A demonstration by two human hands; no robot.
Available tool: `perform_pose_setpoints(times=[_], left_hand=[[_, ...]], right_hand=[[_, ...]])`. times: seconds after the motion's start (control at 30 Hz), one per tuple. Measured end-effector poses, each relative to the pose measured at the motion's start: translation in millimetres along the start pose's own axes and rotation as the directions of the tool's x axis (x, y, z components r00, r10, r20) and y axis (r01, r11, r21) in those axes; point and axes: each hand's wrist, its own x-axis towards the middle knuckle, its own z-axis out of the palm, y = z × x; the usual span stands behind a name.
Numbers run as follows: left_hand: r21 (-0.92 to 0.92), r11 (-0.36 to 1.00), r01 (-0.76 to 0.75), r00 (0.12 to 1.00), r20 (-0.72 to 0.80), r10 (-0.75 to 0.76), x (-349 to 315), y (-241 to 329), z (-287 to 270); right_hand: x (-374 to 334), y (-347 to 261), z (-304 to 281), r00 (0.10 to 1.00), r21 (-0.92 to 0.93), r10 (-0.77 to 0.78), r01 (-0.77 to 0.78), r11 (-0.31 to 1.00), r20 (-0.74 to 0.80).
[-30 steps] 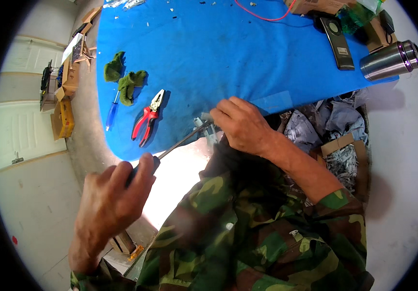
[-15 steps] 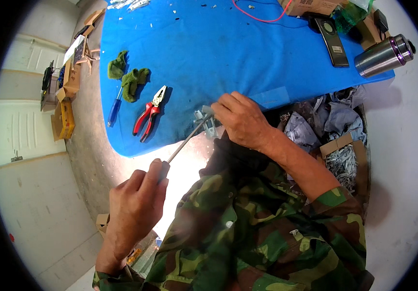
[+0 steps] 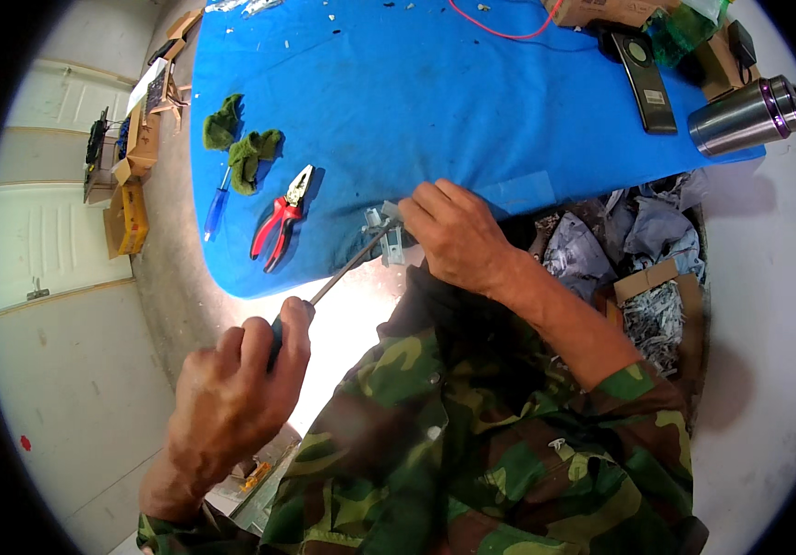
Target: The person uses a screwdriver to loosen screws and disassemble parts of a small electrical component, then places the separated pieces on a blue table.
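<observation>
My left hand point(image 3: 236, 393) is closed around the dark handle of a screwdriver point(image 3: 350, 269). Its long shaft slants up and to the right, and the tip meets a small silvery metal bracket point(image 3: 392, 242) at the table's near edge. Closed fingers of my right hand point(image 3: 458, 231) grip the bracket's right side and hide part of it. Left of the bracket lie pliers point(image 3: 282, 217) with red and black handles, jaws pointing away. Beyond them are two green cloth pieces point(image 3: 255, 159) and a second screwdriver point(image 3: 217, 211) with a blue handle.
The blue-covered table point(image 3: 398, 120) bears a steel flask point(image 3: 749, 116) and a dark flat device point(image 3: 648, 88) at far right. A pink cable point(image 3: 500, 35) lies at the back. Below the right edge stands a carton point(image 3: 652, 277) of metal pieces beside grey plastic bags point(image 3: 575, 250).
My left hand has moved a little down and left with the screwdriver, its wrist turned. The bracket has tilted slightly, and my right hand stays nearly in place.
</observation>
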Motion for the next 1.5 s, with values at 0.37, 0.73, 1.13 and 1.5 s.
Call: perform_pose_setpoints(times=[0.37, 0.73, 1.13, 1.5], left_hand=[[-0.377, 0.896, 0.236, 0.968, 0.011, -0.25, 11, -8, -9], [-0.444, 0.864, 0.235, 0.97, 0.043, -0.241, 5, 8, -3], [0.019, 0.996, -0.088, 0.994, 0.065, 0.086, 22, -2, -22], [-0.284, 0.952, 0.119, 0.993, 0.026, -0.116, 21, -8, -15]], right_hand=[[-2, -1, 3, 0.997, -0.003, 0.045, -0.045, 0.999, -0.068], [-3, -1, 7, 0.995, -0.007, 0.048, -0.048, 0.999, -0.086], [-3, 0, 3, 0.999, -0.015, 0.046, -0.046, 0.999, -0.027], [-4, -3, 5, 0.991, 0.0, 0.083, -0.083, 0.997, -0.104]])
